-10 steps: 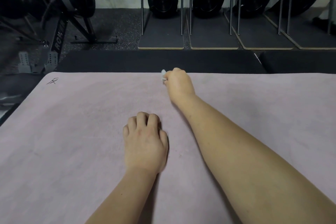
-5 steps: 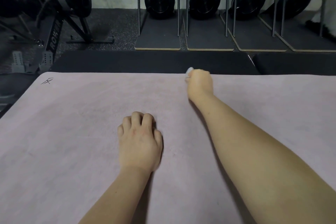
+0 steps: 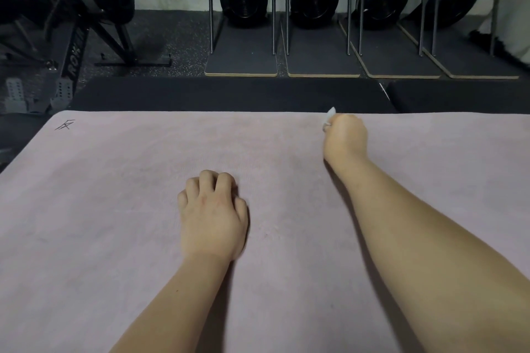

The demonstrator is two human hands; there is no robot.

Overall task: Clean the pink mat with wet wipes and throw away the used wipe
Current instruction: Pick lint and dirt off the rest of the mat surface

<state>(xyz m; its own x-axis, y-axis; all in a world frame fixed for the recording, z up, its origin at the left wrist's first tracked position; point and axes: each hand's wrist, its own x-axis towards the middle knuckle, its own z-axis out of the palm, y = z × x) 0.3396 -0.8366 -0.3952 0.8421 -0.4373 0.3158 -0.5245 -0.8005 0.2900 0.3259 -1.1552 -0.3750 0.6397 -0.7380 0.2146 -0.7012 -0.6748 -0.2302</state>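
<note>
The pink mat (image 3: 114,209) fills the lower part of the head view, with a small dark logo at its far left corner. My right hand (image 3: 345,137) reaches to the mat's far edge and grips a crumpled white wet wipe (image 3: 329,115), of which only a small tip shows past the fingers. My left hand (image 3: 213,216) rests on the middle of the mat with its fingers curled under, holding nothing.
Black floor mats (image 3: 229,93) lie just beyond the pink mat's far edge. A rowing machine (image 3: 71,49) stands at the back left. Several upright rowers on dark boards (image 3: 322,64) line the back wall.
My right hand has slid the wipe to the right along the mat's far edge. My left hand has stayed nearly where it was.
</note>
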